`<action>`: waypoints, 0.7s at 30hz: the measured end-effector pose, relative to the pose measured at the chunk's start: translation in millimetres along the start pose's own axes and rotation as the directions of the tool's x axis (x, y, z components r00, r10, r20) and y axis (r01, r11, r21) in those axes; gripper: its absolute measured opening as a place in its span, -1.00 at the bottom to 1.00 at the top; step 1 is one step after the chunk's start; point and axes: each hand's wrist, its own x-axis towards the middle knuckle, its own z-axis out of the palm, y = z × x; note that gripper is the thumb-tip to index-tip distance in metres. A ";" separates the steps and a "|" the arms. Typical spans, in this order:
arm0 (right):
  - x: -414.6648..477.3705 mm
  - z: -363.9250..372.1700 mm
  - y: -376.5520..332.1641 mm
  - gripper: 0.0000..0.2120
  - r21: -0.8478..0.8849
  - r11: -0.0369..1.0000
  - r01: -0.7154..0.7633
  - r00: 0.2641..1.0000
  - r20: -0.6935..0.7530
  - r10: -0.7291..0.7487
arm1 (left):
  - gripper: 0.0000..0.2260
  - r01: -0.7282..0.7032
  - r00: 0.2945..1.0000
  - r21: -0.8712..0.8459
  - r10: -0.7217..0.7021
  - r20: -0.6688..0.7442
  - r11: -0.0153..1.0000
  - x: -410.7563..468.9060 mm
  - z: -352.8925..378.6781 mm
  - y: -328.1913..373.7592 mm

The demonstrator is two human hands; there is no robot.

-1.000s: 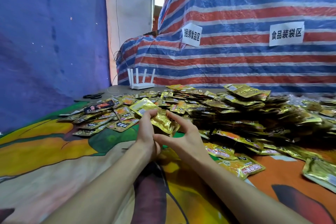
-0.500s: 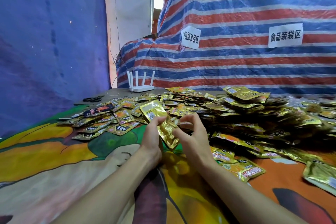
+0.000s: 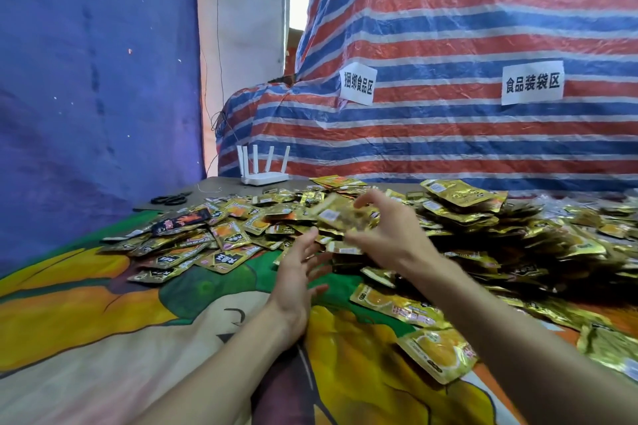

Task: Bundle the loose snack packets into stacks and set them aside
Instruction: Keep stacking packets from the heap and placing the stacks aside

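Snack packets (image 3: 459, 214) lie heaped in a loose pile across the right half of a printed cloth (image 3: 86, 314), with a thinner scatter spreading to the left. A person's right hand (image 3: 390, 235) hovers over the pile, thumb and fingers curled round one motion-blurred gold packet (image 3: 340, 216). The left hand (image 3: 297, 276) hangs just beside it, fingers straight and spread, holding nothing. The work appears to be at the gathering step, and judging by the size of the pile, most of the task lies ahead. The next move likely calls for laying the packet flat into the left palm, edges squared, so that others can follow. The packets are flat, rectangular foil pouches, glossy gold with orange and black print. They look crinkled and are probably slippery once stacked. Behind the pile, a white router (image 3: 264, 178) stands and black scissors (image 3: 171, 199) lie before a red-and-blue striped tarp (image 3: 448, 134).
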 end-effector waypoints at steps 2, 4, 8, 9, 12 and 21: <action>26.0 -12.8 12.5 -0.66 -0.163 0.985 -0.051 0.998 -0.050 0.043 | -0.54 0.009 0.998 0.011 -0.008 -0.064 1.000 1.2 -2.2 0.3; 44.8 -17.1 27.6 -0.70 -0.358 0.926 -0.120 0.992 -0.079 0.098 | -0.64 0.016 0.997 0.034 -0.014 -0.081 0.999 0.9 -2.3 1.5; 50.6 -2.8 52.0 -0.55 -0.736 0.652 -0.185 0.974 -0.049 0.222 | -0.71 0.033 0.999 0.121 -0.031 -0.014 0.992 0.6 -0.8 -0.8; 49.1 1.5 54.9 -0.48 -0.772 0.604 -0.200 0.967 -0.057 0.248 | -0.72 0.025 1.000 0.151 -0.024 -0.009 0.988 1.5 -0.6 -1.7; 46.8 8.5 51.6 -0.44 -0.797 0.553 -0.242 0.955 -0.094 0.282 | -0.84 -0.072 0.996 0.305 0.082 -0.020 0.949 2.8 1.6 -4.0; 42.7 68.6 -11.7 -0.48 -0.543 0.838 0.050 0.991 0.132 0.026 | -0.90 -0.164 0.892 0.823 0.438 -0.111 0.543 22.1 -34.0 55.0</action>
